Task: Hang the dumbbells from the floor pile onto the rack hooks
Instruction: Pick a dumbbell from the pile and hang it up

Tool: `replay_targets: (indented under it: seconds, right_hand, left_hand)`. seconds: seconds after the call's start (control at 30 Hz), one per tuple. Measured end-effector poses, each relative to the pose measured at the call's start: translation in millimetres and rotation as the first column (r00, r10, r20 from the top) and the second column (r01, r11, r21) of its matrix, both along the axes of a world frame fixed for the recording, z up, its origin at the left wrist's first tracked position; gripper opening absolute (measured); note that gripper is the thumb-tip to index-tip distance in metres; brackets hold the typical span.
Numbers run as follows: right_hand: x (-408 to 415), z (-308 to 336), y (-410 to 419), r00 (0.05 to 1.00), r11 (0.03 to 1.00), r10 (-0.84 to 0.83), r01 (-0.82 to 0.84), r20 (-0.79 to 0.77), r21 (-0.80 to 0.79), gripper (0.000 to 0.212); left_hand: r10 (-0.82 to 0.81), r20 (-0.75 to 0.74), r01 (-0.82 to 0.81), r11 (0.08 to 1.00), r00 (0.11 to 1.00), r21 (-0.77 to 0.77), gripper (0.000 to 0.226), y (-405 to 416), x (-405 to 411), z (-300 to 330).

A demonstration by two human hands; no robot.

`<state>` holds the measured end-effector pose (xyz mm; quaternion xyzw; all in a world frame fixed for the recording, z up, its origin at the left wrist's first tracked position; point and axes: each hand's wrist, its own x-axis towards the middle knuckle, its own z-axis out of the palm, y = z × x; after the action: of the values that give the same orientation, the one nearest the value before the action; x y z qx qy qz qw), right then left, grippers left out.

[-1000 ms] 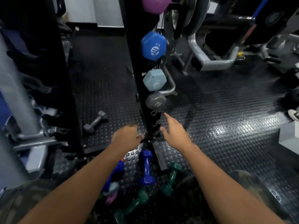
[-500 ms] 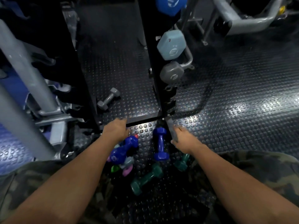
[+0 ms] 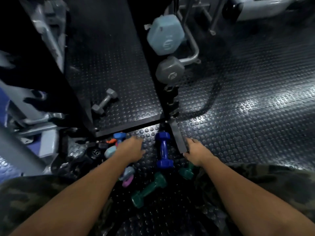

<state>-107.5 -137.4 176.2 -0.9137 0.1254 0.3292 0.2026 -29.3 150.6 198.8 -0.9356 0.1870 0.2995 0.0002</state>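
A pile of small dumbbells lies on the studded floor at the rack's base. It includes a dark blue dumbbell [image 3: 163, 149], a green dumbbell [image 3: 148, 189], a second green one [image 3: 186, 171] partly under my right wrist, and light blue [image 3: 110, 151] and purple [image 3: 127, 182] ones beside my left arm. My left hand [image 3: 132, 148] hovers palm down left of the dark blue dumbbell and holds nothing. My right hand [image 3: 196, 152] is to that dumbbell's right, fingers relaxed, at the end of the rack's foot [image 3: 178, 137]. The rack post [image 3: 151, 68] carries a pale blue dumbbell [image 3: 165, 35] and a grey one [image 3: 170, 69], with bare hooks [image 3: 172, 101] below them.
A lone grey dumbbell [image 3: 104, 103] lies on the mat behind the rack's crossbar [image 3: 127, 127]. Grey machine frames [image 3: 34, 120] crowd the left side, and a curved metal tube [image 3: 192, 53] stands behind the rack. Open studded floor [image 3: 255, 116] spreads to the right.
Both hands dropped from the lower hooks of the rack down to the floor pile, either side of the dark blue dumbbell. The view tilted downward.
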Motion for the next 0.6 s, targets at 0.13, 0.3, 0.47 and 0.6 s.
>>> replay_targets:
  seconds: [0.13,0.3,0.47,0.6]
  right_hand:
    - [-0.7,-23.7,-40.2,1.0,0.995,-0.023,0.021,-0.011,-0.097,0.078]
    - [6.5,-67.8,-75.7,0.99,0.987,-0.141,0.139,-0.016,-0.08,0.068]
    - [10.0,-108.4,-101.1,0.955,0.956,-0.292,0.291,-0.054,-0.023,0.066]
    - [14.4,-136.6,-107.0,0.938,0.939,-0.339,0.343,-0.078,0.039,0.069]
  left_hand:
    - [-0.165,-0.022,0.164,0.986,0.986,-0.041,0.054,-66.3,-18.7,-26.5]
    - [-0.24,-0.092,0.235,0.97,0.966,-0.067,0.055,-142.0,-41.7,-72.7]
    - [-0.177,-0.154,0.162,0.981,0.972,-0.106,0.051,-195.9,-53.3,-117.0]
    - [-0.157,-0.211,0.147,0.987,0.965,-0.062,0.054,-223.3,-54.0,-146.0]
